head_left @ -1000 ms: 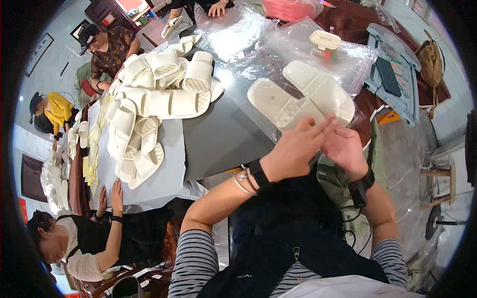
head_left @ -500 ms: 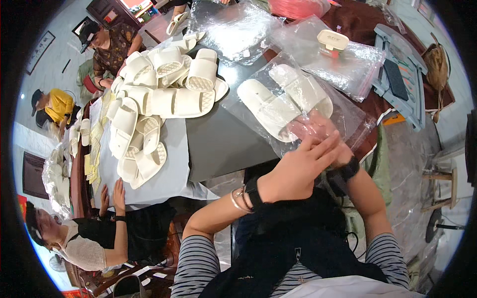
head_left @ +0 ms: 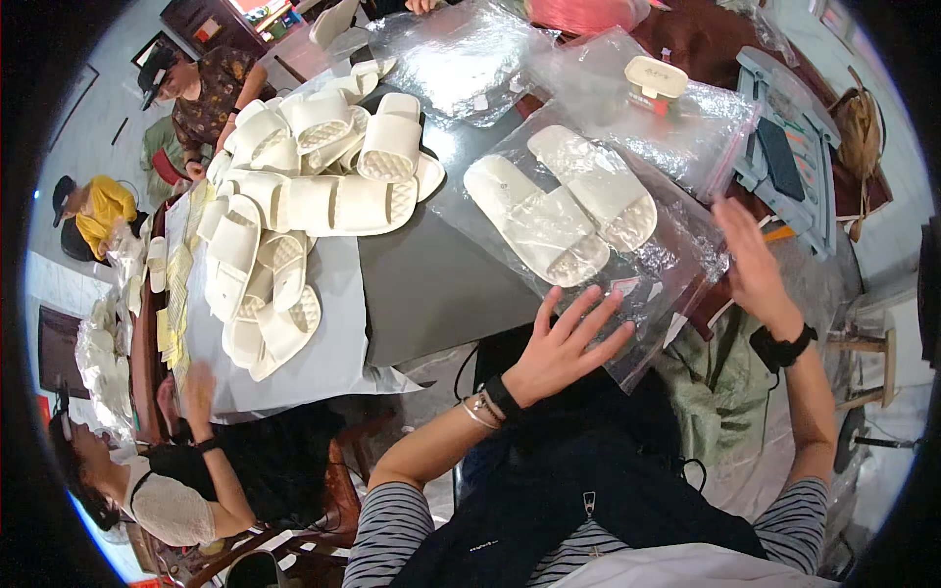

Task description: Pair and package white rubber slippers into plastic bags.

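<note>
Two cream slippers lie side by side inside a clear plastic bag on the dark tabletop; the left slipper sits a little nearer me than the right slipper. At the bag's near edge is my left hand, fingers spread, the tips at or just over the plastic below the left slipper. My right hand is off the bag's right edge, fingers stretched out and holding nothing. Whether either hand touches the plastic, I cannot tell.
A heap of cream slippers covers the table's left part. Clear bags are stacked at the back, with a small lidded box on them. A blue-grey plastic rack stands at right. Co-workers sit along the left side.
My right hand has come out of the bag and moved right. My left hand has left it and spread at the bag's near edge. The slippers now lie fully inside the bag.
</note>
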`<state>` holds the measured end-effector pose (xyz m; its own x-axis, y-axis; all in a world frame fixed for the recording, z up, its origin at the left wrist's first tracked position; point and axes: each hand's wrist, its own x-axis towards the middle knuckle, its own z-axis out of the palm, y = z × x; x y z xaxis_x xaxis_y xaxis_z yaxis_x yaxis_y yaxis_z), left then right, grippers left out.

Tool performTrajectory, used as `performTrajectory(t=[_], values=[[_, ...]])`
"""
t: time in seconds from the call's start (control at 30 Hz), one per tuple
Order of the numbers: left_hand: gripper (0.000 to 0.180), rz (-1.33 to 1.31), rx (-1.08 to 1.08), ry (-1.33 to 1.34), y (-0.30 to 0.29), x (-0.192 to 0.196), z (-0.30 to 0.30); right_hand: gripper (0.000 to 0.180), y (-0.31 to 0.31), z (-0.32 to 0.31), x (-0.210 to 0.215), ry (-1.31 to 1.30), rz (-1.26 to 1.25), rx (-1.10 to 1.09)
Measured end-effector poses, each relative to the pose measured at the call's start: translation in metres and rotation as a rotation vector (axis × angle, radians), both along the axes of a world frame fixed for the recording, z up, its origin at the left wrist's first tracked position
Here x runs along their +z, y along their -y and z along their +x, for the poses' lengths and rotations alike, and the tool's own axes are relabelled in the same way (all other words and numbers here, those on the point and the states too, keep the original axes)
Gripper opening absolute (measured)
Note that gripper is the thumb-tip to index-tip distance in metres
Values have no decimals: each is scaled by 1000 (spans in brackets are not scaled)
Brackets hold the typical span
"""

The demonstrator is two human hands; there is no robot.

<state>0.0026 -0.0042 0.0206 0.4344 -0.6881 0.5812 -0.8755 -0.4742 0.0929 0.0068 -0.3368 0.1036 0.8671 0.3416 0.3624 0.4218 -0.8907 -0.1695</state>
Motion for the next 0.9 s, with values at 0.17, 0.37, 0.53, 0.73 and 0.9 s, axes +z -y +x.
performTrajectory(t=[0.17, 0.37, 0.53, 0.73, 0.9], values=[[20, -282, 29, -207, -32, 19, 6, 20, -8, 7, -14, -34, 142, 143], [12, -776, 342, -584, -95, 14, -7, 8, -65, -15, -19, -380, 628, 172], [18, -944, 467, -927, -93, 0, -20, 21, -83, 16, -64, -699, 1221, -108], [20, -1139, 500, -1208, -75, 0, -31, 26, -84, 23, -82, -804, 1372, -317], [19, -1310, 572, -1420, -74, 3, -53, 33, -73, -22, -88, -528, 1473, -360]])
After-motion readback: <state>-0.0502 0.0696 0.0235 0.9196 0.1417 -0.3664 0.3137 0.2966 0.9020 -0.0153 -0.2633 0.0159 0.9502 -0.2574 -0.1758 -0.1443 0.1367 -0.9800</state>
